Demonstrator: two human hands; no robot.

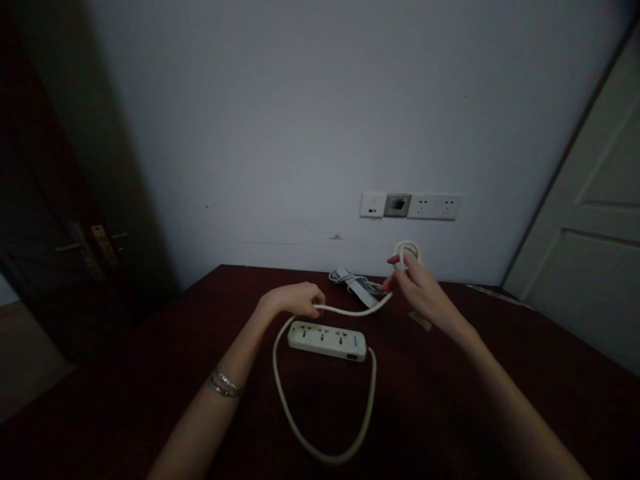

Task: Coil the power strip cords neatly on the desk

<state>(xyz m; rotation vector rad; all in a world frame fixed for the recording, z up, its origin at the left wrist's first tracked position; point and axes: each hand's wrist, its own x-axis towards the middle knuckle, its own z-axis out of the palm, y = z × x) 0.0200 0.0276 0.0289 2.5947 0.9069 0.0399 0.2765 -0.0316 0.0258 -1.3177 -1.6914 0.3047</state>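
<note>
A white power strip lies on the dark red table. Its white cord runs in a big loop toward me and back up to my hands. My left hand is closed round the cord just above the strip's left end; bracelets sit on that wrist. My right hand is raised a little higher to the right and grips a small coil of the same cord, which sticks up above the fingers. The cord stretches between both hands.
A second white strip with bundled cord lies near the wall behind my hands. Wall sockets sit above the table. A dark door stands at left, a white door at right.
</note>
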